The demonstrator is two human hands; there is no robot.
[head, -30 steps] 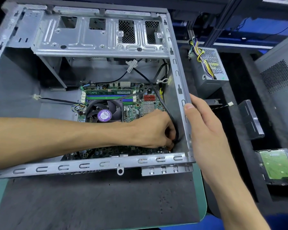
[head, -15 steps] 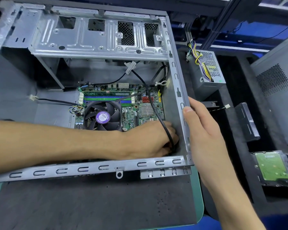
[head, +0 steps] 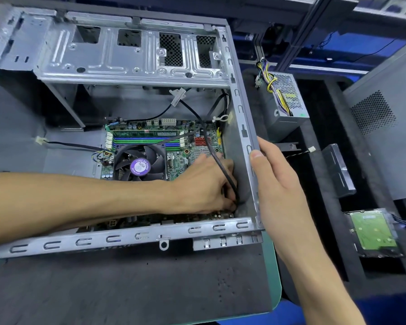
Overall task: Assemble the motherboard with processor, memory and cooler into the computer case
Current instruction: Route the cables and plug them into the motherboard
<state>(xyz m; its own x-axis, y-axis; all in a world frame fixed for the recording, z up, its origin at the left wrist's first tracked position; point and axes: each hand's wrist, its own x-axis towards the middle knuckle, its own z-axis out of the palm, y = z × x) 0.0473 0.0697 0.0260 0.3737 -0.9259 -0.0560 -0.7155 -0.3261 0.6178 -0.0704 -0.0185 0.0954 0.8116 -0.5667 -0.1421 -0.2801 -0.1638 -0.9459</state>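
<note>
Dark mat [head: 131, 285] carries an open computer case [head: 136, 238]; left hand [head: 204, 184] pinches a black cable [head: 211, 148] over the motherboard [head: 185, 137], right hand [head: 279, 181] grips the case's right edge.

PC assembly workbench: open computer case [head: 242, 127] on foam mat [head: 127, 289], loose power supply [head: 284, 102], bare hard drive [head: 373, 233], aluminium framing [head: 300, 36].
</note>
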